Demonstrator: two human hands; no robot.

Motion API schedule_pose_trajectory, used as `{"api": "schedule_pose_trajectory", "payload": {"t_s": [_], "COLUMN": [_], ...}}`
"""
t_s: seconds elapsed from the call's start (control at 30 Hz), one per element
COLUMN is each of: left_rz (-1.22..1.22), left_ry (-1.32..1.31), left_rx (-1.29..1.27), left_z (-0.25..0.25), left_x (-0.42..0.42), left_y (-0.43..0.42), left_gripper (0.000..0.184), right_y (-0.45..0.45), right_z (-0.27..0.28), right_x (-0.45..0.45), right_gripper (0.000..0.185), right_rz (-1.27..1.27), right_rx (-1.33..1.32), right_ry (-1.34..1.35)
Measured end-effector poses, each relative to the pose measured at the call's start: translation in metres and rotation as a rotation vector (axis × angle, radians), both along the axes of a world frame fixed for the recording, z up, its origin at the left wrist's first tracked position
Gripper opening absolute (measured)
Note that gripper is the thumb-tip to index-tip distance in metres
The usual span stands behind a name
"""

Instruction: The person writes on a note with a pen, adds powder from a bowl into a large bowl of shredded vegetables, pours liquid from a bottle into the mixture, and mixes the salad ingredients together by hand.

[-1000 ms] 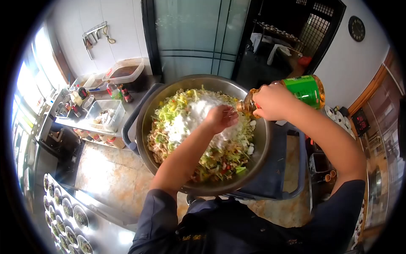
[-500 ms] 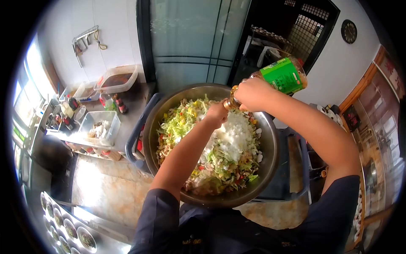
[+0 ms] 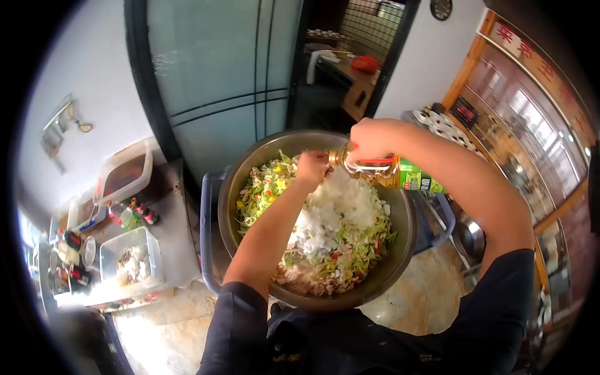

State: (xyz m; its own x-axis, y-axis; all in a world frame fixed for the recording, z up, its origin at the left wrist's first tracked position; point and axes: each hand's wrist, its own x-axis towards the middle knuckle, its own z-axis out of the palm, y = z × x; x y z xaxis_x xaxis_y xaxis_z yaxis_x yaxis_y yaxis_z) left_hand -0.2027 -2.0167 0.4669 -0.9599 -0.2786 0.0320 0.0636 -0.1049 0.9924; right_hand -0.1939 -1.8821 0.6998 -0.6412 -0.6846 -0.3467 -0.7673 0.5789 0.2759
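Observation:
A large metal bowl (image 3: 400, 250) holds shredded green vegetables, red and yellow bits, minced pieces and a heap of white powdery stuff (image 3: 322, 222). Over its far side, my right hand (image 3: 375, 140) is closed round the handle of a big oil bottle (image 3: 390, 174) with a green label. The bottle lies almost level, its neck toward the left. At its mouth, my left hand (image 3: 314, 167) has its fingers curled against the neck; its fingertips are partly hidden. I cannot make out whether oil is flowing.
Beneath the bowl is a blue-grey plastic crate (image 3: 212, 234). On the left counter (image 3: 178, 231) stand a clear tub (image 3: 132, 262), a tub of dark red contents (image 3: 125, 178) and several bottles. A glass sliding door (image 3: 212, 69) is behind; trays of cups (image 3: 447, 128) stand at right.
My view has turned toward the right. The bottle has come down from a tilt to nearly level, and my right hand has lowered with it. My left hand stays by its mouth.

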Motion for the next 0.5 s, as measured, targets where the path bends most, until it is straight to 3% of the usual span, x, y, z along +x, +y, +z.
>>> {"api": "schedule_pose_trajectory", "payload": {"t_s": [0.07,0.1,0.13,0.37,0.43,0.5], "left_rz": [-0.057,-0.087,-0.046,-0.141,-0.299,-0.427], "left_ry": [-0.034,-0.047,0.040,0.305,0.236,0.233], "left_rx": [-0.200,-0.300,-0.310,-0.322,-0.222,-0.206], "left_z": [0.009,0.012,0.015,-0.007,-0.002,-0.002], "left_x": [-0.002,0.001,0.005,-0.012,-0.005,-0.004], "left_y": [-0.002,0.002,0.007,0.004,0.003,0.003], "left_gripper": [0.029,0.031,0.033,0.004,0.012,0.036], "right_y": [0.009,0.009,0.013,0.010,0.003,-0.008], "right_z": [-0.002,-0.002,-0.004,-0.015,-0.012,-0.003], "right_x": [-0.007,-0.011,-0.008,0.025,0.034,0.048], "right_gripper": [0.060,0.063,0.065,0.076,0.072,0.069], "right_rz": [-0.105,-0.224,-0.298,-0.623,-0.607,-0.571], "right_rx": [-0.086,0.008,0.017,0.066,0.097,0.144], "right_ry": [0.016,-0.033,-0.067,-0.300,-0.288,-0.256]}}
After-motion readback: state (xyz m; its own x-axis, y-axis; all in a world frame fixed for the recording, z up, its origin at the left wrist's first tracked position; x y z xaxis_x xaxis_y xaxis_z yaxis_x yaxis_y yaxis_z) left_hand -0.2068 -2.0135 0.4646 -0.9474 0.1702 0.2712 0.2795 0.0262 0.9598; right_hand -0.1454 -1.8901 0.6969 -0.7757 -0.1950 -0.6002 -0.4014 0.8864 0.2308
